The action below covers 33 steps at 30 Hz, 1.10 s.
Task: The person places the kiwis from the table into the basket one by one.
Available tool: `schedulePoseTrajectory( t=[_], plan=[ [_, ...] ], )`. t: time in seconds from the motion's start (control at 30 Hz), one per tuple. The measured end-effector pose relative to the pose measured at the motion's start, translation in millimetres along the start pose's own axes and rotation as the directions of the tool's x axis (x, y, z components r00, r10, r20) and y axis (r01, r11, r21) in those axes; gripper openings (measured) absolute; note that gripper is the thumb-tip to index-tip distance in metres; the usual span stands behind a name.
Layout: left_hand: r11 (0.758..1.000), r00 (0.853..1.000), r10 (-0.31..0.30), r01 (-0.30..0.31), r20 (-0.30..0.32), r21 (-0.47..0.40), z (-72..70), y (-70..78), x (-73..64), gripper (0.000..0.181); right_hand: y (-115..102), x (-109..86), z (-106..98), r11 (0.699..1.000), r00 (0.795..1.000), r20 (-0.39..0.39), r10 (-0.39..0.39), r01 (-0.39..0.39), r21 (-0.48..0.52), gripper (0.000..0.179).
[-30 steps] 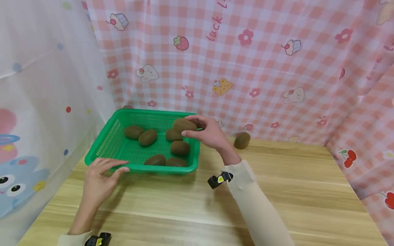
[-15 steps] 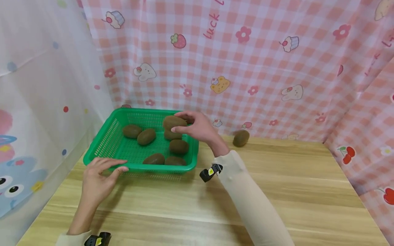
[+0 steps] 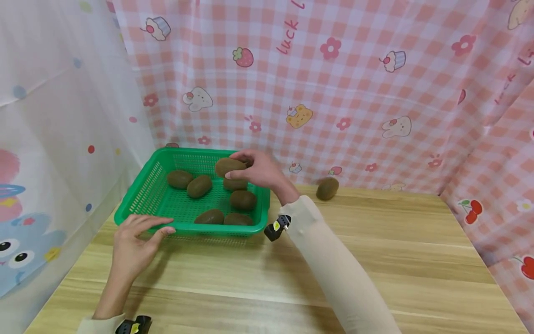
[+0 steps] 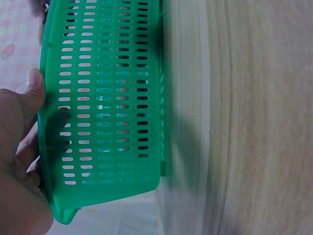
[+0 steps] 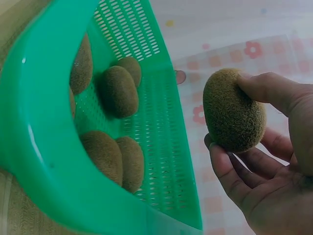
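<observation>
1. Pink checked cloth printed with rabbits, cupcakes and flowers hangs behind a pale wooden counter [image 3: 375, 241]; a white curtain with coloured dots closes off the left side.
2. At the back left of the counter sits a green slotted basket [image 3: 143, 197]; six brown kiwis [image 3: 199, 186] lie on its floor, two near the left wall, four clustered toward the right.
3. Left hand [image 3: 135, 241] rests against the basket's near rim, fingers straight and relaxed, thumb on the edge; judging by the contact, it steadies the light basket so it does not slide.
4. Right hand [image 3: 260, 170] hovers above the basket's far right part; its thumb and fingers are curled round a held kiwi [image 3: 228, 166], pinching it from the side.
5. That held kiwi sits at the hand's fingertips, lifted clear of the fruit below, directly over the right-hand cluster; the wrist view shows it apart from the basket wall.
6. One loose kiwi [image 3: 327, 188] lies on the counter by the cloth, well to the right of the basket, touched by neither hand.
</observation>
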State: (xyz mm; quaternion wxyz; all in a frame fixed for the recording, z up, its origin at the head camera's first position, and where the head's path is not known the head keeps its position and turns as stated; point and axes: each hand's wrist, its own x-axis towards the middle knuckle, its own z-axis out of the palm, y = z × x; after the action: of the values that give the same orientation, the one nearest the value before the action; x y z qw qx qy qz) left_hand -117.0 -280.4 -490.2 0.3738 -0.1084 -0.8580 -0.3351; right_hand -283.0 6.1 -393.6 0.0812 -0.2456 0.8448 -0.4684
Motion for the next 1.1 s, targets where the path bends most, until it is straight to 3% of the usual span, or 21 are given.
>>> schedulePoseTrajectory(
  t=[0.67,0.93,1.1],
  plan=[
    [1.000,1.000,-0.008,0.008,0.009,-0.002,0.3,-1.6,-1.0,0.029,3.6,20.6,20.0,0.996,0.996,0.081,0.035,-0.029,-0.079,0.050],
    [1.000,1.000,-0.008,0.008,0.001,0.000,0.9,0.1,-0.2,0.029,4.2,18.9,19.3,0.999,0.987,0.154,0.053,-0.051,-0.016,0.051],
    [1.000,1.000,-0.003,0.003,0.001,-0.013,0.7,-1.4,-1.3,0.030,4.4,18.4,17.2,0.998,0.983,0.173,0.057,-0.052,-0.029,0.061]
  ],
)
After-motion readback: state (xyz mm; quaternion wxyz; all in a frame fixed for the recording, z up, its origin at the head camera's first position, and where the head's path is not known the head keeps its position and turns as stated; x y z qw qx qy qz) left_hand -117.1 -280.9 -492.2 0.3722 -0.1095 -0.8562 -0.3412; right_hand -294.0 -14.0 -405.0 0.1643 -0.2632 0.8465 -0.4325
